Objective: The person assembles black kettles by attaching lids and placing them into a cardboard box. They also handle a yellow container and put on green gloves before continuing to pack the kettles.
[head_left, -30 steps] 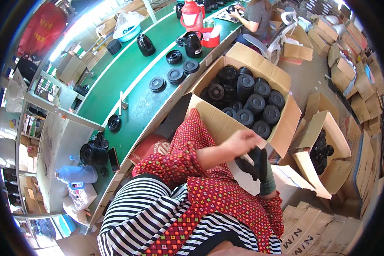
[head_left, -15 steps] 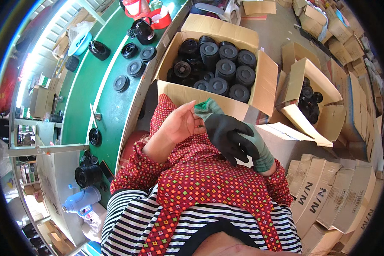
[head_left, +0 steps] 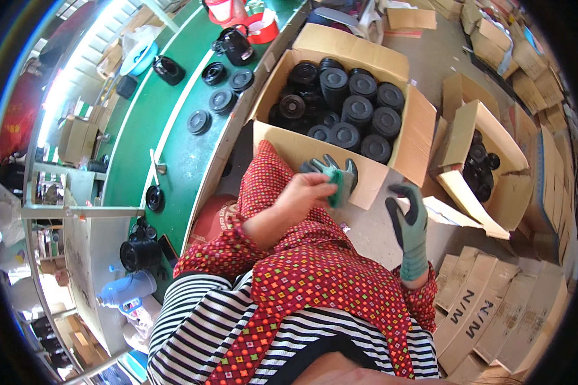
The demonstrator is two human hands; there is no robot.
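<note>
The desk (head_left: 189, 151) runs along the left, with a kettle (head_left: 237, 48) on its far part, lids (head_left: 221, 101) before the kettle and a phone (head_left: 168, 249) near its near end. Right of the desk stands a carton (head_left: 359, 48) with stacks (head_left: 359, 109) in it; a second carton (head_left: 472, 138) stands farther right. Before the first carton, a glove (head_left: 345, 181) is in the left hand (head_left: 304, 192); the right hand (head_left: 410, 221) is right of it.

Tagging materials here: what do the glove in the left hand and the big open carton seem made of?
Glove: probably matte knit, from its soft, pinched cuff; darker areas suggest a rubbery coating. Carton: matte brown cardboard, likely corrugated, from its creased, folded-out flaps.
</note>
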